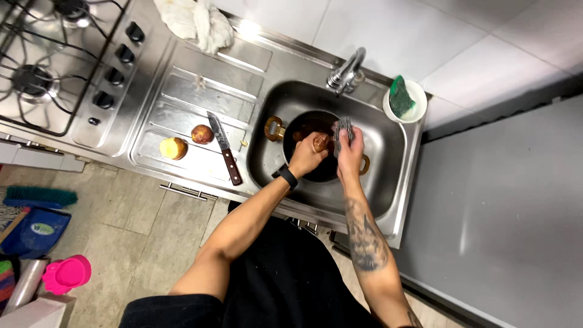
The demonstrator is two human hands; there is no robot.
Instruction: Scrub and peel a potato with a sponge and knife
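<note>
The left hand (305, 157) grips a brown potato (320, 143), and the right hand (350, 150) is closed around a grey metal scourer (344, 129) pressed against it. Both are held over a dark pot (303, 124) with handles, standing in the steel sink (388, 152). On the draining board to the left lie a knife (225, 147), a reddish potato (202, 133) and a yellow peeled one (173, 148).

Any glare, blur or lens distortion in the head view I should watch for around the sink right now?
Head view: bright glare spot on the counter edge beside the cloth; wide-angle bending at the edges; the dark pot is shadowed; left hand and right hand slightly soft.
</note>
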